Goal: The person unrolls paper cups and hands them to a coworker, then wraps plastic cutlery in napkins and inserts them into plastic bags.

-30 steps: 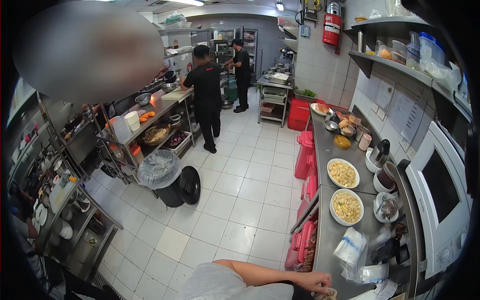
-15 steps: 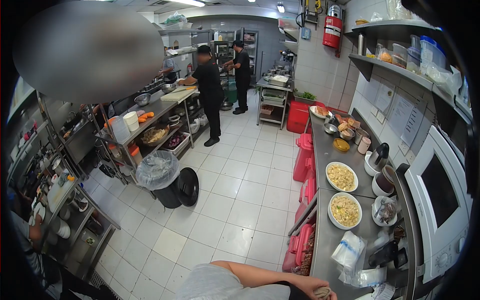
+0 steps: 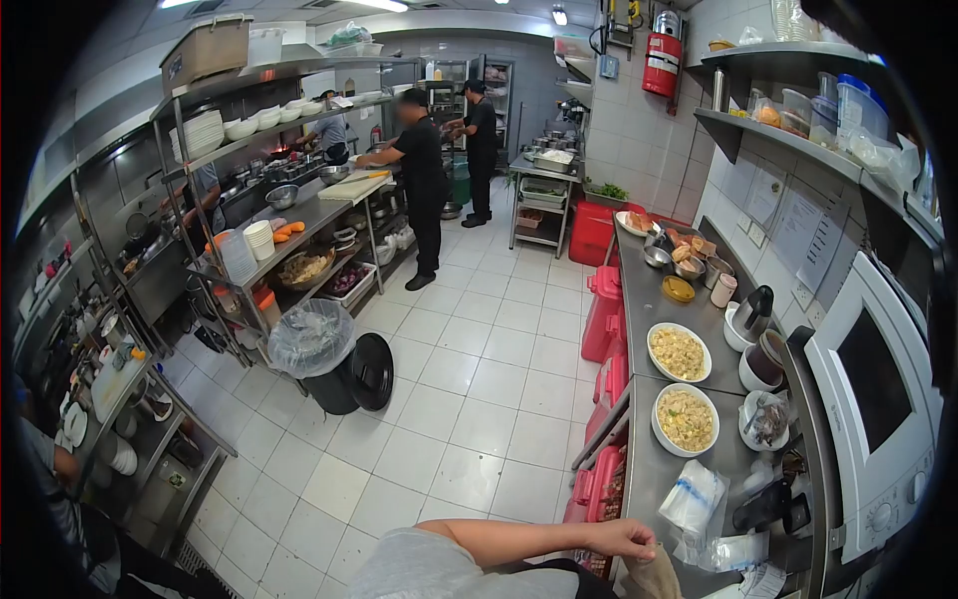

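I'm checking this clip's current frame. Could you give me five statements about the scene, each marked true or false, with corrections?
1. The wearer's left hand holds a tan cloth. True.
2. The red fire extinguisher stands on the floor. False: it is mounted high on the tiled wall.
3. Two white bowls of food sit on the steel counter. True.
4. The black bin has no liner. False: a clear plastic bag lines it.
5. More than one other person is in view. True.
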